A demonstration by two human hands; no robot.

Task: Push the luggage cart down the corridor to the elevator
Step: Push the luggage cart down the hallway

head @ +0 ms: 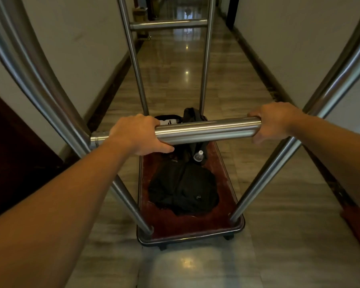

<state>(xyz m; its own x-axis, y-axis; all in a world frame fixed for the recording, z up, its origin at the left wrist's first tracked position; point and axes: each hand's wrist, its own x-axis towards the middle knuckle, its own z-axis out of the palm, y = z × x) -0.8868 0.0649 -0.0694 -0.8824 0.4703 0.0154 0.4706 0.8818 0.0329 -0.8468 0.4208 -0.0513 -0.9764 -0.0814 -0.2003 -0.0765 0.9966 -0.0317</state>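
The luggage cart has a steel tube frame and a red carpeted deck [227, 221] with a dark rim. Its horizontal steel push bar [208, 130] runs across the middle of the head view. My left hand [137, 135] is wrapped around the bar's left part. My right hand [276, 121] grips the bar's right end. A black backpack [183, 190] lies on the deck, with a second dark bag [191, 116] and a clear water bottle [199, 155] behind it. The corridor's far end is blurred and no elevator can be made out.
A narrow corridor with a glossy tiled floor [185, 59] stretches ahead between pale walls with dark skirting. A dark door [13, 154] stands at my near left. A cardboard box [139, 14] sits by the left wall far ahead. A dark doorway [230, 11] opens far right.
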